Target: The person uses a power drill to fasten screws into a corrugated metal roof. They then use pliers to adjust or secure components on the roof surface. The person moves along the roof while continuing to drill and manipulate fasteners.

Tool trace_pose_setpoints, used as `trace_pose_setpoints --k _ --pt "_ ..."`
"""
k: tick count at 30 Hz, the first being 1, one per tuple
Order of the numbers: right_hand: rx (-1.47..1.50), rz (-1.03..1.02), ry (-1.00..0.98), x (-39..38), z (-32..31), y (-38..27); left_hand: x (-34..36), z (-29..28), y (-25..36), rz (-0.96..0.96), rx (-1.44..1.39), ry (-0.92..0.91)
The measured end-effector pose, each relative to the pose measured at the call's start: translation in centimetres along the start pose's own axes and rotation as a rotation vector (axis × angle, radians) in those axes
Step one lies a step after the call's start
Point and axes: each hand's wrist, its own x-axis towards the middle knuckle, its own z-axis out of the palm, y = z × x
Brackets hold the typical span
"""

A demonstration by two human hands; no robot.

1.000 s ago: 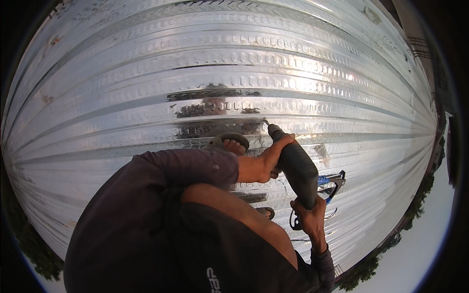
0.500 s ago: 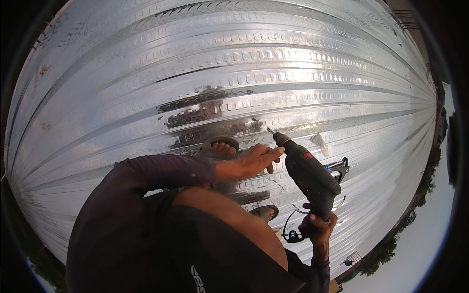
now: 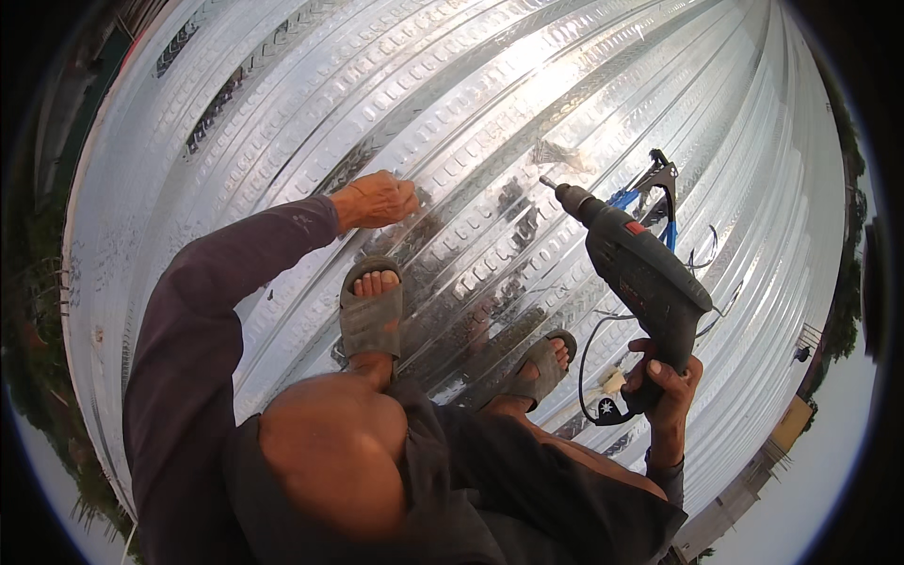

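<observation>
My right hand (image 3: 673,386) is wrapped round the handle of a black power drill (image 3: 645,268) with a red patch on its side. The drill points up and left over the metal sheeting, its short bit (image 3: 548,182) apart from my left hand. A black cable (image 3: 584,377) loops from the base of the handle. Out to the left, my left hand (image 3: 377,200) is closed, fingers curled down close to the ribbed metal sheet (image 3: 471,122). Whatever its fingertips hold, if anything, is hidden.
My sandalled feet (image 3: 372,315) stand on the shiny ribbed sheets among dark smudges. Beyond the drill lies a black-framed tool with blue parts (image 3: 667,184). A small pale heap or crumpled bag (image 3: 557,155) rests near the bit. Trees (image 3: 843,311) show past the sheeting's right edge.
My left hand has left the front of the drill and moved left and up to the sheet. The drill has shifted right in my right hand, and the view has turned.
</observation>
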Motion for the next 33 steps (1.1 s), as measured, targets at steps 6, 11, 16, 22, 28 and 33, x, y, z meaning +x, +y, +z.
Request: trace_pose_setpoints --k 6,11,16,22,28,33 --pt "0.095 0.047 0.028 -0.8 -1.6 3.8 1.8 -3.0 -1.5 0.256 0.053 -0.208" --pt "0.065 0.080 0.008 -2.1 -3.0 6.8 4.0 -8.4 2.9 -0.014 -0.260 -0.219" --pt "0.242 0.078 -0.034 -2.0 -3.7 7.5 3.2 -10.5 7.7 -0.610 -0.769 -0.171" --pt "0.691 0.097 0.037 -2.2 -5.1 12.0 1.4 -7.6 10.2 -1.177 -1.400 0.078" --pt "0.920 0.182 0.131 -2.4 -4.7 19.9 0.3 -8.5 7.3 -1.238 -2.399 0.393" --pt "1.182 0.242 0.085 -1.7 -4.7 27.0 2.0 -8.7 8.4 -1.152 -2.506 0.318"
